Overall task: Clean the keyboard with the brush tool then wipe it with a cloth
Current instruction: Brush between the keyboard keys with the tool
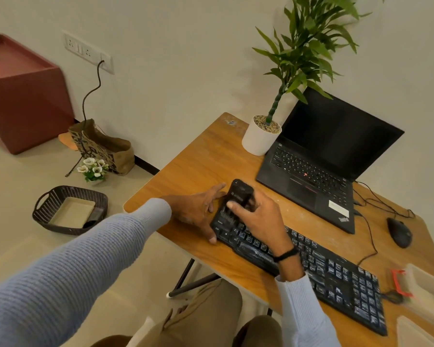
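Right hand [258,216] clenched round the black oblong brush tool [241,194], its working end down on the 10 o'clock end of the black full-size plastic keyboard [336,274] (keys visibly dusty). Left hand [198,211] flat, fingers spread, bracing that end. Recommended: short strokes along the rows toward 4 o'clock.

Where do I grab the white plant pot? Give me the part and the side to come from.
Grip the white pot round its plain wall below the rim, coming from the left over the bare table. The plant rises out of the top, and the open laptop stands close on its right, so both ways look blocked.
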